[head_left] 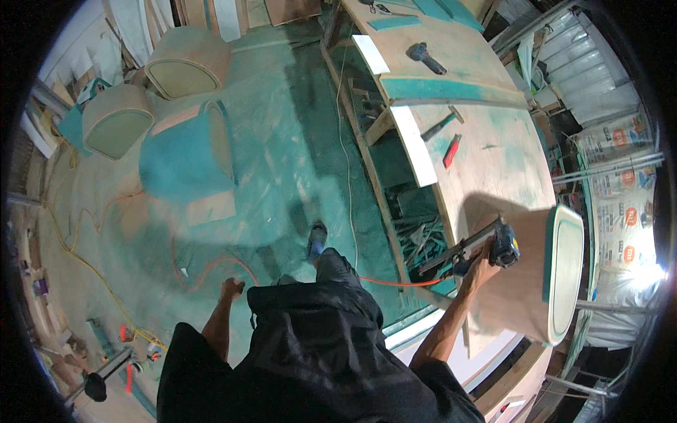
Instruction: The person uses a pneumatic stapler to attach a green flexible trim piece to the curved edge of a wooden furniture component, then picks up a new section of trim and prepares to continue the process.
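Observation:
My right hand (482,269) is wrapped round the handle of a nail gun (504,245) with a dark blue and black body and a long magazine. An orange air hose (402,283) runs away from it across the floor. The gun is over the side of a rounded plywood drum (518,285), whose pale end panel (568,275) has a teal edge. I cannot tell whether the gun touches the drum. My left hand (233,287) hangs low at my left side, above the floor, its fingers curled. Whatever may be inside it is hidden.
On the workbench (493,169) lie a hammer (441,124), a red cutter (452,151) and a cordless power tool (427,58). A teal-sided drum (183,158) and two bare drums stand on the floor at left. A yellow cord (92,266) crosses the floor at far left.

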`<state>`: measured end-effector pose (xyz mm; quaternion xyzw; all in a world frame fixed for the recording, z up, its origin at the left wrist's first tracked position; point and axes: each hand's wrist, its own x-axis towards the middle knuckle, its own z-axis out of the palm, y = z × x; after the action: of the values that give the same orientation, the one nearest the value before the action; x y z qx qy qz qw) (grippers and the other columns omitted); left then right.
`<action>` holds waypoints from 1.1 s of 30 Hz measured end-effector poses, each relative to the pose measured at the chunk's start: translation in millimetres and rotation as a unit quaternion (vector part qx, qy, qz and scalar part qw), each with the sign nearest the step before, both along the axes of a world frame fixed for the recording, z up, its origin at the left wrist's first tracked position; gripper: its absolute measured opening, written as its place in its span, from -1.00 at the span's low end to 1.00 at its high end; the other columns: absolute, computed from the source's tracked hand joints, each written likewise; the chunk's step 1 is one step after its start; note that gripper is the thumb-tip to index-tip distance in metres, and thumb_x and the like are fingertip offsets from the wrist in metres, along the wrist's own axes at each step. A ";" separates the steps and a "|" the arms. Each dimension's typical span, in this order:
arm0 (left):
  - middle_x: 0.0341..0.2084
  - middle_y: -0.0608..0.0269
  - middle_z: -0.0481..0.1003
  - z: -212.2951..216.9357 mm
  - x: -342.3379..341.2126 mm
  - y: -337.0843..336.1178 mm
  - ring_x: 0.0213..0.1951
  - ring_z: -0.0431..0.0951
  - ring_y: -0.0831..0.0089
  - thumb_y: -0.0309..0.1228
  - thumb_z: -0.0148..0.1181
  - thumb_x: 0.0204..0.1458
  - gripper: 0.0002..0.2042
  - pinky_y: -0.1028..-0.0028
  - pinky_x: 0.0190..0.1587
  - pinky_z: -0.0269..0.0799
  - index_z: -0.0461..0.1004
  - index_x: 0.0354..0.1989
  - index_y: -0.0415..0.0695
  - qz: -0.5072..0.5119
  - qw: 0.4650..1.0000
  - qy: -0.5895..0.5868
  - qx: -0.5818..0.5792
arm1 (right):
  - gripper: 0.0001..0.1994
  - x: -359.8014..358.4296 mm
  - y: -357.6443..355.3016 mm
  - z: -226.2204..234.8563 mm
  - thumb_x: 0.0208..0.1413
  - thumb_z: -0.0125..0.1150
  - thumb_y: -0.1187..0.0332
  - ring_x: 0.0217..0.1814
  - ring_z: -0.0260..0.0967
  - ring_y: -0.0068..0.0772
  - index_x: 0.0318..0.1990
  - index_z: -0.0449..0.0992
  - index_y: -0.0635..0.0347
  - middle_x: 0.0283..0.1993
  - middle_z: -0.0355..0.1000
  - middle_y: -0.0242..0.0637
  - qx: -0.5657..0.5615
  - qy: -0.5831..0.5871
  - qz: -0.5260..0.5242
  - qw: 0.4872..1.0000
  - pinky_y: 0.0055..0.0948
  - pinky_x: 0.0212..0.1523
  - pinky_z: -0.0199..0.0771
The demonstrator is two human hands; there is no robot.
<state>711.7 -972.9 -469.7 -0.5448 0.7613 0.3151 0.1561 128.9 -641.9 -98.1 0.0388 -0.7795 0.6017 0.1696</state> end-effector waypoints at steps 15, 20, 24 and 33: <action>-0.27 -0.19 0.59 -14.5 -400.7 -162.4 -0.22 0.58 -0.16 -0.09 0.13 0.13 -0.57 -0.04 -0.11 0.46 0.57 -0.17 -0.29 0.133 0.974 0.162 0.088 | -0.82 -259.3 8.6 -96.1 0.06 0.28 0.32 -0.74 0.22 -0.44 -0.49 0.44 0.14 -0.68 0.28 -0.40 0.276 -0.535 0.051 0.797 -0.35 -0.72 0.25; -0.25 -0.12 0.58 -165.5 -544.2 -211.7 -0.17 0.58 -0.08 -0.13 0.11 0.17 -0.64 0.07 -0.12 0.49 0.57 -0.27 -0.25 0.057 0.944 0.316 0.071 | -0.83 -301.5 -51.9 -111.3 0.06 0.27 0.32 -0.74 0.22 -0.44 -0.48 0.44 0.14 -0.68 0.28 -0.40 0.339 -0.542 0.034 0.768 -0.35 -0.72 0.25; -0.28 -0.06 0.53 -181.6 -721.7 -256.7 -0.18 0.55 -0.01 -0.26 0.06 0.19 -0.75 0.08 -0.17 0.46 0.52 -0.31 -0.21 -0.014 0.958 0.240 0.157 | -0.83 -301.7 -90.8 -120.1 0.06 0.27 0.33 -0.74 0.22 -0.45 -0.48 0.44 0.14 -0.68 0.28 -0.40 0.363 -0.556 -0.032 0.747 -0.35 -0.72 0.26; -0.34 -0.05 0.59 -301.1 -975.1 -333.2 -0.26 0.61 0.03 -0.28 0.09 0.18 -0.75 0.04 -0.10 0.51 0.59 -0.20 -0.20 0.023 0.932 0.311 0.186 | -0.85 -356.9 -182.7 -184.5 0.06 0.26 0.34 -0.74 0.23 -0.45 -0.46 0.45 0.14 -0.67 0.28 -0.40 0.423 -0.552 -0.094 0.712 -0.35 -0.72 0.26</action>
<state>-263.3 -1306.1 -770.8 -0.3983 0.6866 0.6082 0.0029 -228.0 -824.6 -282.6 -0.3061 -0.9071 0.1040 -0.2696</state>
